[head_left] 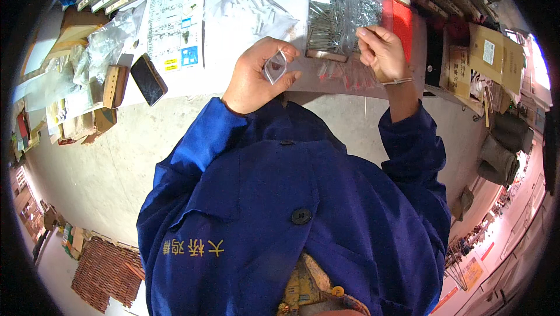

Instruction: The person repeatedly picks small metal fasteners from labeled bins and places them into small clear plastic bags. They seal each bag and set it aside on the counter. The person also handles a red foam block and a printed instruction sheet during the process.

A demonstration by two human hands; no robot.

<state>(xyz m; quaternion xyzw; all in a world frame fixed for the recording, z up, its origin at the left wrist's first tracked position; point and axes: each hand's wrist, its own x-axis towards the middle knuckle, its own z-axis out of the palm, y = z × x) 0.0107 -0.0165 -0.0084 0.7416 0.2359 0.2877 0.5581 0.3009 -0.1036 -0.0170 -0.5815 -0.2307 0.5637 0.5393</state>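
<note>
While both forearms, sleeved in blue, are raised from the lower edge toward the bench (192, 85), the two hands are held well apart over its near edge. The left hand (256, 74) is curled, palm turned inward, and a small clear plastic bag (275, 67) is pinched between its thumb and bent fingers; the bag is held upright just above the bench edge. The right hand (382, 52) is lifted farther out, its wrist bent and circled by a thin band; its fingertips are drawn together and pressed onto the near right corner of a large clear bag of metal pins (335, 18), which lies flat on the bench at the far side. Whether a pin is held between those fingertips cannot be told.

Just near of that bag, a scatter of red-tipped parts (350, 74) is seen between the two hands. A red flat pack (402, 21) lies right of the pin bag. To the far left of the left hand, a crumpled clear bag (251, 12) rests on a white sheet, with a printed instruction sheet (174, 24) beside it. Farther left, a dark phone (148, 79) and a small wooden block (115, 85) are set on the bench.
</note>
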